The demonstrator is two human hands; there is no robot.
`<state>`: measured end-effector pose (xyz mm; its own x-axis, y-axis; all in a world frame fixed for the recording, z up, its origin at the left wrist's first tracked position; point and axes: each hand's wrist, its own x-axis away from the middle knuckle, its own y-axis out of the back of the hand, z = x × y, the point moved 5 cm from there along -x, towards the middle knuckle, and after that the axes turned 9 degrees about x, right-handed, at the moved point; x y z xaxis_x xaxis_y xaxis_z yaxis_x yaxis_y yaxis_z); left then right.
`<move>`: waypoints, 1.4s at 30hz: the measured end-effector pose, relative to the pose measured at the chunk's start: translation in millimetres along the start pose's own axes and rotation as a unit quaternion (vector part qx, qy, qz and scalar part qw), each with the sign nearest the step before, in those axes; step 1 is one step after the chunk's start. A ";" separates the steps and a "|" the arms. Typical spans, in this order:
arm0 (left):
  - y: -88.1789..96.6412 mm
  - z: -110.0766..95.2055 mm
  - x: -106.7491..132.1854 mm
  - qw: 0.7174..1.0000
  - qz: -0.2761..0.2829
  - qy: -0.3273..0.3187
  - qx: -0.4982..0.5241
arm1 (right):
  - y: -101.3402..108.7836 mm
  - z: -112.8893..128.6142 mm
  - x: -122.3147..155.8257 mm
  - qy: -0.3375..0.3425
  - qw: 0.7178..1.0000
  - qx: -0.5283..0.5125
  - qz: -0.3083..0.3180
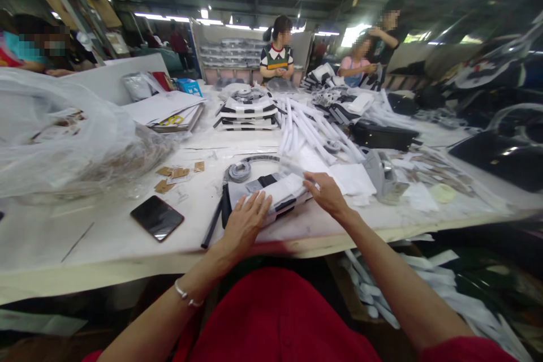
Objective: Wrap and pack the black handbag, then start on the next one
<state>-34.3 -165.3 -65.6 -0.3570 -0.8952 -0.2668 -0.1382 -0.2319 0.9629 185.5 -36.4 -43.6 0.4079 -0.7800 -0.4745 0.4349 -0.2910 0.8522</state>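
Note:
A grey-and-black handbag point(242, 192) lies at the table's front edge, with white wrapping point(285, 188) over its upper part. Flat on its near left side rests my left hand point(249, 216), fingers stretched out. At the right end of the wrapping is my right hand point(326, 191); its fingers are slightly bent and apart, the tips touching the edge. Behind the bag, a coiled strap point(240, 171) in grey covering lies beside a curved dark handle point(265, 158). A black strip point(212, 220) extends from the bag's left side toward the table edge.
Left of the bag lie a phone point(157, 218) and small brown tags point(180, 172); a large plastic bag point(63, 136) is beyond. A tape dispenser point(386, 175) stands at right. Behind are stacked wrapped bags point(248, 110) and white strips point(307, 130). Several people are farther back.

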 end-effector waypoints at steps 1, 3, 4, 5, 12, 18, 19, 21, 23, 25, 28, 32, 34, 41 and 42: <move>1.8 9.2 3.4 1.000 -0.006 0.008 -0.005 | 3.4 0.2 -6.6 -0.008 1.000 -0.022 0.000; 3.7 28.0 9.4 1.000 -0.010 0.023 -0.006 | 6.6 4.1 -20.0 0.006 0.998 -0.058 0.024; 3.9 36.7 11.6 1.000 -0.007 0.029 -0.003 | 5.6 7.4 -25.7 0.024 0.996 -0.067 0.053; 3.5 44.4 13.2 0.999 -0.001 0.034 0.000 | 2.6 11.1 -30.0 0.045 0.992 -0.070 0.092; -0.6 64.9 14.0 0.996 0.020 0.040 0.078 | -20.2 29.7 -35.3 0.118 0.956 0.003 0.267; -4.6 66.4 13.3 0.993 0.031 0.071 0.094 | -21.5 33.4 -28.8 0.145 0.959 0.034 0.240; -5.3 66.8 13.1 0.992 0.034 0.071 0.094 | -22.3 33.0 -25.3 0.144 0.961 0.038 0.231; -6.4 67.8 12.6 0.992 0.041 0.070 0.094 | -23.8 33.2 -16.3 0.153 0.966 0.047 0.204; -6.3 68.5 12.2 0.992 0.049 0.064 0.096 | -23.6 32.7 -6.0 0.168 0.969 0.048 0.174; -4.1 68.2 12.3 0.992 0.054 0.057 0.094 | -19.9 27.5 2.0 0.159 0.975 0.026 0.151; 4.3 63.3 12.8 0.996 0.046 0.049 0.063 | -5.6 5.3 4.1 0.055 0.989 -0.063 0.122; 15.7 42.4 7.5 0.999 0.022 0.011 0.038 | 12.1 -28.8 -6.8 -0.141 0.977 -0.130 0.091; 16.1 29.8 -0.3 0.999 0.016 -0.009 0.047 | 7.8 -33.4 -15.6 -0.193 0.966 -0.117 0.127; 1.1 11.5 -40.8 0.998 0.014 -0.005 0.062 | -33.9 -21.3 -42.8 -0.226 0.952 -0.058 0.200; -0.8 10.7 -45.6 0.998 0.018 -0.004 0.067 | -37.5 -21.5 -44.2 -0.230 0.951 -0.048 0.200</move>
<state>-27.8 -120.2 -54.6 -0.3707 -0.8992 -0.2324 -0.2476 -0.1455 0.9579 168.4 20.9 -59.4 0.1715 -0.9840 0.0480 0.3997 0.1141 0.9095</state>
